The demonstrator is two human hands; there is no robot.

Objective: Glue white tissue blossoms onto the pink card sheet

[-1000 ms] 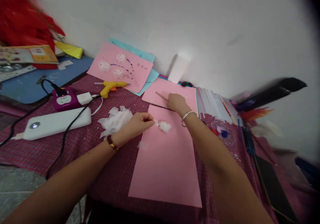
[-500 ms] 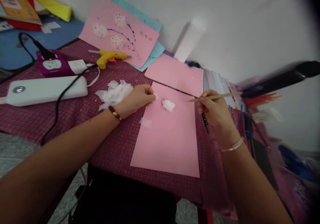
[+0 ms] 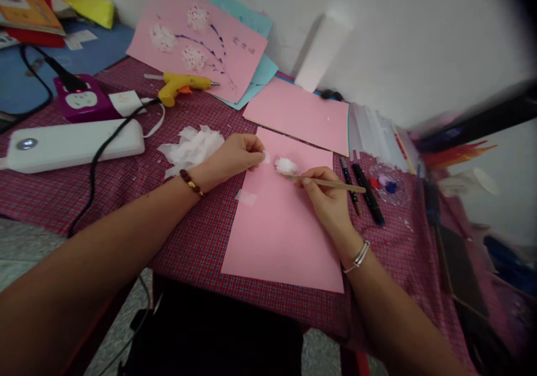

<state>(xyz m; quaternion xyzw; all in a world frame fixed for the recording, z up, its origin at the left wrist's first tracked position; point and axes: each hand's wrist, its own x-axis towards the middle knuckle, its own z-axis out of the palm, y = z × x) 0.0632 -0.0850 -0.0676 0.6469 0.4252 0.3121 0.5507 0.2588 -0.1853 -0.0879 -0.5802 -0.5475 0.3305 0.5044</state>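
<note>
A pink sheet of paper (image 3: 279,241) lies on the checked tablecloth, with a fluffy white tuft of paper (image 3: 286,165) on its upper part. My right hand (image 3: 329,200) is closed around a thin wooden stick (image 3: 335,184), whose tip reaches the lower edge of the tuft. Left of the tuft, my left hand (image 3: 243,152) pinches a small white piece of paper (image 3: 267,156) over the sheet's edge. Behind that wrist is a heap of white paper pieces (image 3: 191,147). One flat white piece (image 3: 246,197) lies across the sheet's left edge.
A yellow glue gun (image 3: 184,85), white power bank (image 3: 75,145) and purple socket block (image 3: 84,97) stand left. Behind are a pink sheet with white flowers (image 3: 176,46) and another pink sheet (image 3: 300,113). Right are a black marker (image 3: 368,194) and a palette with paint (image 3: 388,184).
My right hand has moved left and down with the stick, bringing its tip to the white tuft. My left hand stays nearly in place, still pinching.
</note>
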